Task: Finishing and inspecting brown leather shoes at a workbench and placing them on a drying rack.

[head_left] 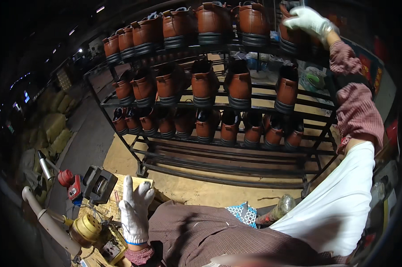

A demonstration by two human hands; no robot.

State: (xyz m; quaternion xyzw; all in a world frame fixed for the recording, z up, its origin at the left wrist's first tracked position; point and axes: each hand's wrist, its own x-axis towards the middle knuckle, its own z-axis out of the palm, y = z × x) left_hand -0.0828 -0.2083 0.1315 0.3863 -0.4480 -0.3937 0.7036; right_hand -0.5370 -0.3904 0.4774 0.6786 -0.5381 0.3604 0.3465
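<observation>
Reaching up, my gloved right hand (308,20) grips a brown boot (291,35) at the right end of the rack's (236,153) top shelf, fingers curled over its top; the boot is mostly hidden. My gloved left hand (135,209) hangs low, fingers loosely spread, beside a yellow tool (87,230) that I cannot identify.

Dim scene with black, curved fisheye edges; warm light falls on the centre, small ceiling lights glinting upper left.
</observation>
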